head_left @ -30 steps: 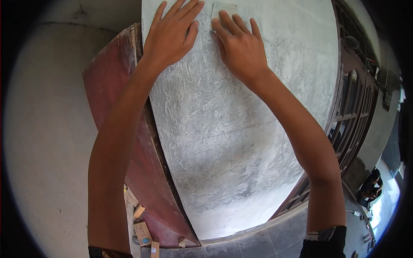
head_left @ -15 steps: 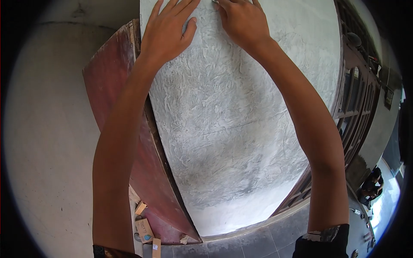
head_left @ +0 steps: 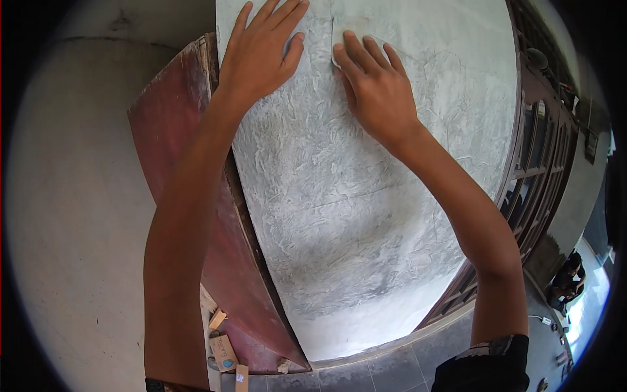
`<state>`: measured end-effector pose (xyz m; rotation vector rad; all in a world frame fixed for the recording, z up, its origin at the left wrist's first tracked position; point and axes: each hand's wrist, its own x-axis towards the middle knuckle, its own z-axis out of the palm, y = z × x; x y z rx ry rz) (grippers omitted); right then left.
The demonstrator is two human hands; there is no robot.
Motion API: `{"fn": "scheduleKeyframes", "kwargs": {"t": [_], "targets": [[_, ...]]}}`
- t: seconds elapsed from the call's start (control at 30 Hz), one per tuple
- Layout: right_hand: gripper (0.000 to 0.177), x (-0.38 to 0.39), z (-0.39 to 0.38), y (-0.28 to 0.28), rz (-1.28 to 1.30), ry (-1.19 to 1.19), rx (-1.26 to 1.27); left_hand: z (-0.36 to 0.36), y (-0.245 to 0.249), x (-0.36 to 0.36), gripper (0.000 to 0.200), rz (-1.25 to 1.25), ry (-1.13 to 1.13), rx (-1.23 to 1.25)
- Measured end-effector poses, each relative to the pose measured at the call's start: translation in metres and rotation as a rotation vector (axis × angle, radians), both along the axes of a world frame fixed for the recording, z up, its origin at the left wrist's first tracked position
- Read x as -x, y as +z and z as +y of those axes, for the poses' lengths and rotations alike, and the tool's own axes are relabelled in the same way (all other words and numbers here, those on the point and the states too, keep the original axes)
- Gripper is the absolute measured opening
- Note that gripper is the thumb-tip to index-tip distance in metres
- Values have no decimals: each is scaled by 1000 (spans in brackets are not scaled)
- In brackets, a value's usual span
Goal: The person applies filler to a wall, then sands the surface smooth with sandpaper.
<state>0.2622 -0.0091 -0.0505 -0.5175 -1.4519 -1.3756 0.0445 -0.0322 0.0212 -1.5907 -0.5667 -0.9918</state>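
A rough grey-white plastered surface [head_left: 326, 163] with ridges and cracks stands in front of me. On its upper left my left hand [head_left: 258, 62] lies flat, fingers spread and holding nothing. To the right of it, my right hand [head_left: 382, 95] presses against the plaster with fingers stretched upward and the thumb tucked low. A thin pale sheet [head_left: 336, 39] shows at those fingertips, its left edge lifted beside the index finger. The fingers cover most of the sheet, and its material cannot be made out.
Left of the plaster runs a worn red board [head_left: 170, 124] with a dark edge. A small cardboard box [head_left: 223, 353] and wood pieces lie low at the left. Brown-framed windows [head_left: 529, 157] line the right side. Another person [head_left: 567, 284] sits far right. Grey tiles [head_left: 346, 382] cover the floor.
My right hand has slid down the plaster and its fingers have straightened from a closed grip; the pale sheet came down with it. My left hand stays nearly in place.
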Motion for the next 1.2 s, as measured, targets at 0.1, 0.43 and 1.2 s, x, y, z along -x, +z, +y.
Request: {"fn": "scheduleKeyframes", "kwargs": {"t": [0.1,0.43,1.2], "targets": [[27,4,2,7,17,-41,-48,1,1,-3,52,-22,34,-42],[28,1,-7,-26,-13,-64,-2,3,-2,-5,52,-7,14,-27],[28,11,-3,-19,28,8,26,3,-5,-6,48,-53,-7,-32]]}}
